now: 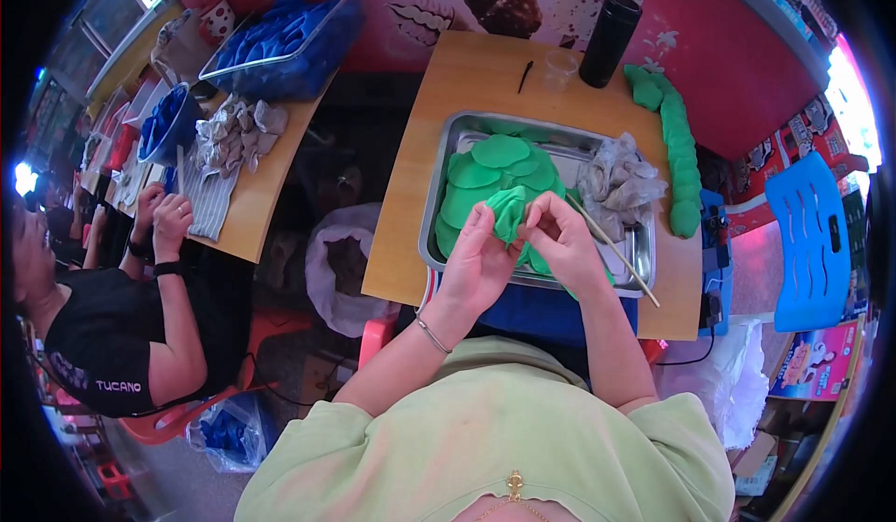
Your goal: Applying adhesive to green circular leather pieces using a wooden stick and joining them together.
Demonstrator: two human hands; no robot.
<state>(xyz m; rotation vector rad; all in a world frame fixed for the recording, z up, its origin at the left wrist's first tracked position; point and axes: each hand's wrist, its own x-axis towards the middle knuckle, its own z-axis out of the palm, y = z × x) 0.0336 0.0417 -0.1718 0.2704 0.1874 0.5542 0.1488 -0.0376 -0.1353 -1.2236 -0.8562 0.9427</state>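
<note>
A gathered, folded piece of thin green material is held between both hands above a metal tray. My left hand has it between thumb and fingers. My right hand pinches at its right side, and its fingertips are partly hidden. Flat round green pieces overlap in a pile in the tray, under and beyond my hands. In the tray's right part lies a crumpled heap of greyish, translucent material. A thin wooden stick rests slantwise over the tray's near right edge.
A long stack of green pieces lies along the table's right side. A black bottle, a clear cup and a small dark stick stand or lie at the back. A co-worker sits left, by a bin of blue pieces.
</note>
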